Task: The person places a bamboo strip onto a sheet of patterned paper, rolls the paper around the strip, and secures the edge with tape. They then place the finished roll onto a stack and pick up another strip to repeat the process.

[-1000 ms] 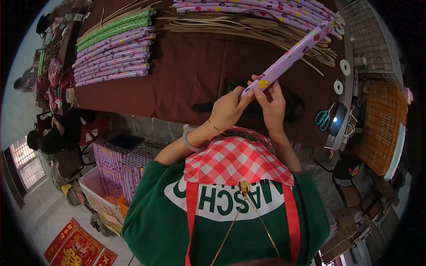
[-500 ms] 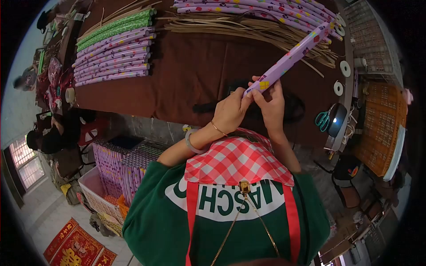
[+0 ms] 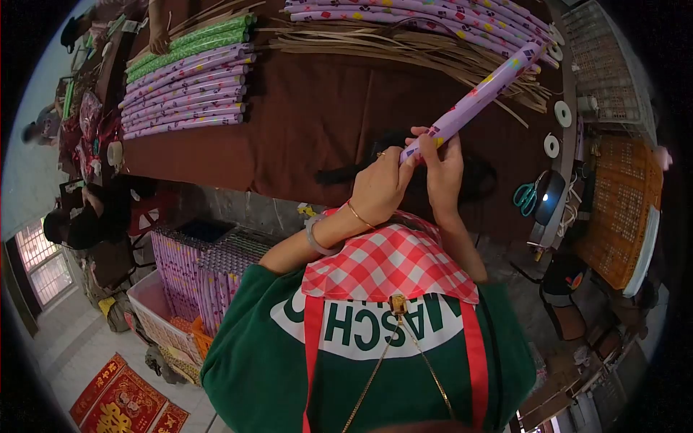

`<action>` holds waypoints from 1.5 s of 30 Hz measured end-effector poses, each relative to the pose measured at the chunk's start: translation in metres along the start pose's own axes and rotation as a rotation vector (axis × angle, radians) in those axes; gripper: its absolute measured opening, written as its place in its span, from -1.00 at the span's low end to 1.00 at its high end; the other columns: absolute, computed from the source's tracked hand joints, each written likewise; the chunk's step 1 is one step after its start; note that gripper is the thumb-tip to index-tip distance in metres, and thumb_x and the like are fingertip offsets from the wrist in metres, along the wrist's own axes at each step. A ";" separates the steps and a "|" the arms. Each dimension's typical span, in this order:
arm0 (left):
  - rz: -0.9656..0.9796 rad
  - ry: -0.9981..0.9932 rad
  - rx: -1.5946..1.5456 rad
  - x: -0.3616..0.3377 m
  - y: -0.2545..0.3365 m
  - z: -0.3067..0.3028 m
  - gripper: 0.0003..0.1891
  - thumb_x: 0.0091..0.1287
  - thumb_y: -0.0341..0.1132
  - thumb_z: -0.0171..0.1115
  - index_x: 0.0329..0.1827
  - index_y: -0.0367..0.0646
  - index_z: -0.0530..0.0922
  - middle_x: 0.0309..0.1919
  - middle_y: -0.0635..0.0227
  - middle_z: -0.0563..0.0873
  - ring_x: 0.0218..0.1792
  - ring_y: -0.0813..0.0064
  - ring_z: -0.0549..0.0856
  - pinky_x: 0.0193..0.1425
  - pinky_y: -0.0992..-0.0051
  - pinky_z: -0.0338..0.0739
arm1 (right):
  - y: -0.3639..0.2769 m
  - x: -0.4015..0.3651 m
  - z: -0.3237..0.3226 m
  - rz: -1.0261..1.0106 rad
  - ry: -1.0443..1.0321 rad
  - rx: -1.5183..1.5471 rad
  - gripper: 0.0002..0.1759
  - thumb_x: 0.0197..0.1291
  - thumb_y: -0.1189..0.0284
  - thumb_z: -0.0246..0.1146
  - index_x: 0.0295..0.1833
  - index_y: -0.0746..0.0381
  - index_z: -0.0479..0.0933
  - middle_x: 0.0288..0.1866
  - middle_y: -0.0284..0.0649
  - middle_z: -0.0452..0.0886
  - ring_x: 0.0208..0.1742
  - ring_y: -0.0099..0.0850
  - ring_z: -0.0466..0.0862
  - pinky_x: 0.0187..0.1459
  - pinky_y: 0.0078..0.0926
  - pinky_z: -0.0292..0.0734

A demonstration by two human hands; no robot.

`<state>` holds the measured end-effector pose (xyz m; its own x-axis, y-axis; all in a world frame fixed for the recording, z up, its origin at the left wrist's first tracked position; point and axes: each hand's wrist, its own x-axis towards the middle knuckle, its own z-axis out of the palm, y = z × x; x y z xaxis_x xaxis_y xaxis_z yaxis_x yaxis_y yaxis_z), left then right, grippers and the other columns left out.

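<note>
A long purple roll (image 3: 476,94) with a small colourful print slants up and right over the brown-covered table. Its near end is between my two hands. My left hand (image 3: 379,184) is closed around the bottom end, thumb near the edge. Just to the right, my right hand (image 3: 440,166) holds the roll with thumb and fingers a little further up. Beyond its far end lie more purple printed rolls (image 3: 426,22) and a bundle of thin brown strips (image 3: 390,45). A black item (image 3: 473,177) on the table is partly hidden behind my hands.
Green rolls (image 3: 191,47) and purple rolls (image 3: 184,97) lie in a row at left, with another person's hand (image 3: 159,37) at them. White tape rolls (image 3: 562,113), teal scissors (image 3: 525,198) and a dark lit device (image 3: 548,196) line the right edge. A basket (image 3: 155,317) stands below left.
The roll has turned in my hands, and it looks rounder now. My right hand has shifted its fingers on it. Another person's hand has appeared at the green rolls.
</note>
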<state>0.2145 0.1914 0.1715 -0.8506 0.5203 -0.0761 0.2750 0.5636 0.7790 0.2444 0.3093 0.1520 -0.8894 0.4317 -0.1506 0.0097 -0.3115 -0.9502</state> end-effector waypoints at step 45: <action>-0.179 -0.520 -0.565 0.016 -0.010 -0.035 -0.57 0.40 -0.35 -0.13 0.30 -0.32 0.21 -0.20 0.37 0.51 -0.23 0.65 0.45 -0.12 0.67 0.38 | -0.001 -0.007 0.005 -0.024 -0.069 0.068 -0.15 0.06 0.69 0.15 0.39 0.26 -0.18 0.14 -0.07 0.35 0.05 -0.36 0.52 0.07 -0.45 0.45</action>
<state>0.1828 0.1714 0.1838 -0.5031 0.7646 -0.4028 -0.2342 0.3280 0.9152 0.2490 0.3026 0.1556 -0.9185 0.3808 -0.1066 -0.0407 -0.3592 -0.9324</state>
